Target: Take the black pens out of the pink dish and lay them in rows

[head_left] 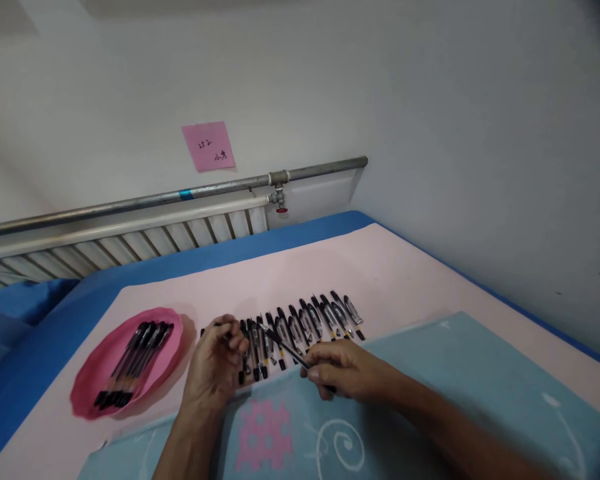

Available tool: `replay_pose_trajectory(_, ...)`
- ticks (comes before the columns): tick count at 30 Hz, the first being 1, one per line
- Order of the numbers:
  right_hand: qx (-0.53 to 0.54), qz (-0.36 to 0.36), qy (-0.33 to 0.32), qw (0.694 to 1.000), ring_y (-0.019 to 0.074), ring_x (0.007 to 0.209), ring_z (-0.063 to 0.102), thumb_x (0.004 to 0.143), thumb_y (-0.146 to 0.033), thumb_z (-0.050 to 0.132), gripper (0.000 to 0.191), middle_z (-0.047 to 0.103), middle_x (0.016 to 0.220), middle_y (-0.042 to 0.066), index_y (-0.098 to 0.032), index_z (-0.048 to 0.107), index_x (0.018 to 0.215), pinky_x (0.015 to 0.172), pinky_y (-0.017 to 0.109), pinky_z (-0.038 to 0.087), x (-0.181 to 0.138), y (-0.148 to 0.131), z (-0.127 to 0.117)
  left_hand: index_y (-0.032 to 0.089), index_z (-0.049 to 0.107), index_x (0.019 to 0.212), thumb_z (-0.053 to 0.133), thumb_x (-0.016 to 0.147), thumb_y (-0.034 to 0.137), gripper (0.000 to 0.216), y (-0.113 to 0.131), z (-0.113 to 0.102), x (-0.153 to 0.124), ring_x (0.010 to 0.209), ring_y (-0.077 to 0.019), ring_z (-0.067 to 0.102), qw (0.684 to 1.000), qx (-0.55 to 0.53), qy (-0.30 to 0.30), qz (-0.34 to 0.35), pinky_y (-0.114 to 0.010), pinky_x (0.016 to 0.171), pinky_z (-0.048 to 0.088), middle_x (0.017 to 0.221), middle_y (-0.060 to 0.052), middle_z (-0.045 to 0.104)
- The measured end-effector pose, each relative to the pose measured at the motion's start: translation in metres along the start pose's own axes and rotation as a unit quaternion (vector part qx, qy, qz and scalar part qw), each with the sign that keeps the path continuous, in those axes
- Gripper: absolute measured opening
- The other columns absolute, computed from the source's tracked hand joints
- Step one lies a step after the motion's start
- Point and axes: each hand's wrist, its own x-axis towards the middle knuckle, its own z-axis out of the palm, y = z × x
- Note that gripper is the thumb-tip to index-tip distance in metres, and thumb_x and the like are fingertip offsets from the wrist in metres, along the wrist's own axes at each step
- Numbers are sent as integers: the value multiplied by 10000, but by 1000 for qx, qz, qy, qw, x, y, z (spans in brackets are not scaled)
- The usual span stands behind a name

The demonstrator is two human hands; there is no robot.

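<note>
My right hand (pixel 347 370) is closed around a pen (pixel 289 348), whose tip slants up and to the left. To its left, my left hand (pixel 217 363) is raised with the fingers curled in. A small dark bit shows at its fingertips, too small to name. Beyond both hands, a row of black-and-clear pen parts (pixel 323 312) lies across the pink sheet, with caps and barrels side by side. My left hand hides the near left end of that row. A pink scalloped plate (pixel 83 393) on the left holds a bundle of several black pens (pixel 137 360).
A light blue patterned cloth (pixel 430 380) covers the near side, over the pink sheet (pixel 180 290) and blue cover (pixel 305 228). Behind stand a white radiator (pixel 145 241) and a metal pipe (pixel 220 188). A pink note (pixel 209 147) is stuck on the wall.
</note>
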Motion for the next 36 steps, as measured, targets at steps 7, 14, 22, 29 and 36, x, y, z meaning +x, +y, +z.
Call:
replay_pose_trajectory(7, 62, 31, -27, 997, 39, 420, 379, 820, -253, 449, 203, 552, 575, -9, -119, 594, 866, 426, 163, 301, 1, 0, 1, 122, 639, 887, 651, 711, 247, 216, -24, 13, -16, 425, -23, 305, 986, 98, -109, -79, -168, 406, 263, 516, 56, 395)
replay_pose_trajectory(14, 44, 7, -8, 999, 64, 508, 460, 773, -283, 536, 139, 564, 586, -11, -145, 548, 760, 480, 171, 336, 3, 5, 4, 136, 652, 791, 686, 673, 271, 182, -30, 15, -13, 442, -34, 344, 991, 101, -76, -43, -175, 415, 247, 508, 43, 425)
replay_pose_trajectory(22, 90, -21, -29, 995, 75, 569, 467, 808, -319, 491, 217, 603, 722, 24, -136, 577, 887, 488, 184, 327, 2, 1, 3, 139, 661, 826, 687, 675, 276, 206, -27, 15, -15, 455, -32, 350, 993, 79, -80, -32, -177, 425, 250, 542, 29, 462)
replay_pose_trajectory(29, 97, 4, 27, 995, 60, 545, 454, 695, -274, 630, 178, 557, 652, -21, -148, 550, 792, 486, 170, 339, 3, 2, 2, 139, 668, 809, 695, 664, 273, 200, -27, 16, -16, 456, -34, 347, 993, 79, -80, -24, -173, 419, 251, 534, 30, 451)
replay_pose_trajectory(36, 130, 45, 4, 991, 45, 415, 409, 763, -309, 519, 178, 539, 559, -20, -134, 547, 770, 391, 165, 307, 4, 0, 2, 139, 669, 803, 698, 661, 264, 191, -27, 15, -14, 454, -34, 348, 994, 77, -73, -18, -175, 421, 252, 538, 26, 459)
